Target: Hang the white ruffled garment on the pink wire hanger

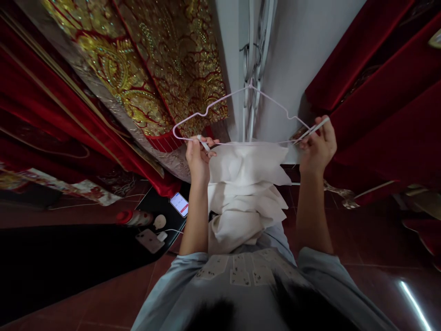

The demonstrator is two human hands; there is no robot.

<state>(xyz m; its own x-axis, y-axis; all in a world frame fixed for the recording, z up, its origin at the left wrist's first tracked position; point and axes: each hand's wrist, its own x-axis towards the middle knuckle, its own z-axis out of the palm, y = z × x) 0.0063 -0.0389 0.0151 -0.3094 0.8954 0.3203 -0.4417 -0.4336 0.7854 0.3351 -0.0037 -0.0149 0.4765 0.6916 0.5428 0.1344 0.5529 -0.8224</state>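
Note:
A thin pale pink clothes hanger is in front of me, its neck against white upright rails. Below its lower bar hangs a white ruffled garment in several tiers. My left hand is at the hanger's left end, fingers closed around a narrow white strap. At the right end, my right hand pinches another narrow white strap, drawn taut at a slant across the hanger's corner. Whether the hanger's hook is caught on anything is hard to make out.
Gold sequined and red garments hang close on the left. Dark red cloth hangs on the right. White rails stand against a pale wall. On a black bench lie a lit phone, another phone and a red-capped bottle.

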